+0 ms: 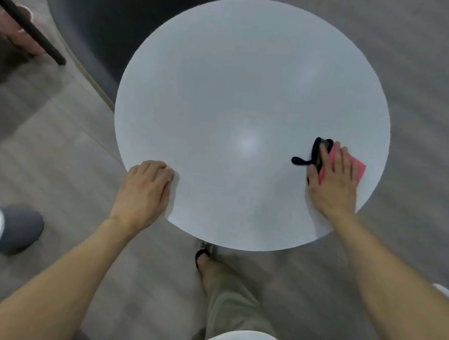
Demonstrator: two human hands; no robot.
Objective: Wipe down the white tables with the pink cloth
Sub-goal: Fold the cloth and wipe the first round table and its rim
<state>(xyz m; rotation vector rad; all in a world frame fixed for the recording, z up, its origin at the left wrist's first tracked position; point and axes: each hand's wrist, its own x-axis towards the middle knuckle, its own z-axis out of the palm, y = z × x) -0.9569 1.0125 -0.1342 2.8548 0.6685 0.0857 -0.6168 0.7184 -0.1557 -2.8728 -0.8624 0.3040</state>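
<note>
Pressing flat-fingered, right hand (334, 182) flattens pink, black-trimmed cloth (357, 168) on white table (242, 74); left hand (144, 188) grip unclear.

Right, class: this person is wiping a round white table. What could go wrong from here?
A black item lies against the pink cloth under the right hand; a stroke could sweep it off the white table. The cloth sits near the rim and could slide over. The left hand rests on the near rim; leaning might tip the table.
</note>
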